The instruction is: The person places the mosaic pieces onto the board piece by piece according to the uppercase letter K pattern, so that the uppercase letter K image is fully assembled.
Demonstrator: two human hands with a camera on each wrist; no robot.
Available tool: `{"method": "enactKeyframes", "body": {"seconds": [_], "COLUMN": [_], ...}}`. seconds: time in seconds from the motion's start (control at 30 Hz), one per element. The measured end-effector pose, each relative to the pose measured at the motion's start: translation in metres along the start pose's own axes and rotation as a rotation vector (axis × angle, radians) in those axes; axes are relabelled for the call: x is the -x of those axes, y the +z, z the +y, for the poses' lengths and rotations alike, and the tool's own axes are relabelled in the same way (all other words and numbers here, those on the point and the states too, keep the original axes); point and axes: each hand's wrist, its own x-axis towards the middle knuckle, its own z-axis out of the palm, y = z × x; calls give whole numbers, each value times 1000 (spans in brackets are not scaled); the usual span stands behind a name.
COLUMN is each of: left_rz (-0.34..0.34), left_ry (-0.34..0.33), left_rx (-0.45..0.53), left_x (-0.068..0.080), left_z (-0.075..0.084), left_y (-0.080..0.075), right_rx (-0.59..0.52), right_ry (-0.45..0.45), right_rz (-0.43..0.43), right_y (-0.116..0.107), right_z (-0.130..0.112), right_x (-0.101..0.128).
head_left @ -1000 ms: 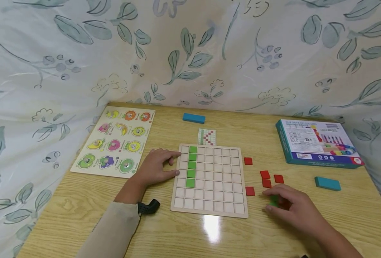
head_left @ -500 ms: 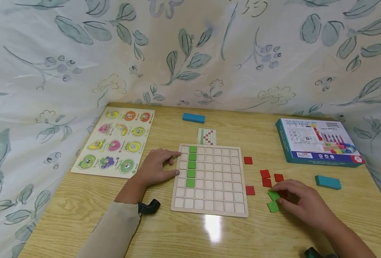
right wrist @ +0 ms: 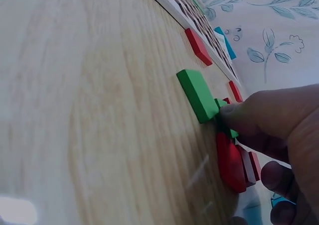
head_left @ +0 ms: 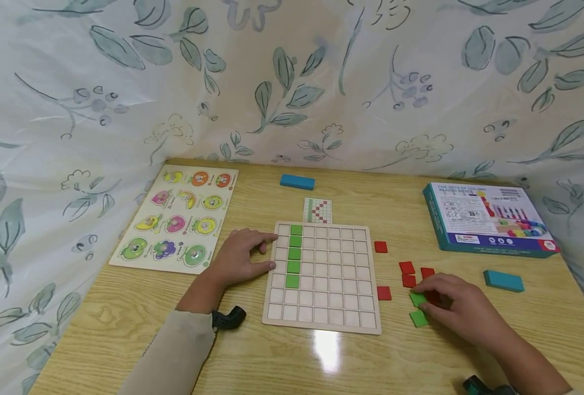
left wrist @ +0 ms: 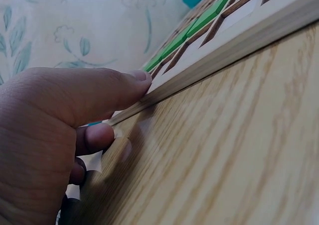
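A wooden grid board lies mid-table with a column of green tiles in its second column. My left hand rests on the table, thumb and fingers pressed against the board's left edge; in the left wrist view the left hand holds nothing. To the right of the board my right hand pinches a green tile, with a second green tile lying flat beside it. In the right wrist view the right hand touches the pinched tile, beside the flat green tile and red tiles.
Loose red tiles lie right of the board. A pattern card sits behind it. A fruit puzzle is at the left, a teal box at the right, blue blocks nearby. Leaf-print fabric surrounds the table.
My right hand has shifted slightly right and back, uncovering two green tiles that it covered a second ago. The left hand and the board have stayed still.
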Motion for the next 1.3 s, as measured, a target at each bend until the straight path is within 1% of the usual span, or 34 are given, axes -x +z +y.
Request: {"method": "enactKeyframes", "body": {"seconds": [0.1,0.27,0.5,0.73,0.83,1.0,1.3], "left_rz": [-2,6,3,-1,-4,-8,-8], "left_ry": [1,1,6,0,-2,-4,-7], "left_rx": [-1,-5,-4,-1,-4,-9,-11], "left_x": [0,1,2,2,2,1,0], "left_z": [-1,-2,0,3,4,4,3], "left_y": [1,2,2,0,-1,-1,-1], "right_rx": [1,-17,-21,-11,-25,-34,-43], "right_ry": [6,30,20,-47,-40,-5,-7], "right_rz": [3,-33,-59,-28,-33,-51,-3], "right_y": [1,0,-2,-1,0,-1,-1], "right_z": [0,1,3,7,8,7,5], "right_x": [0,-1,-1,0,0,-1,-2]}}
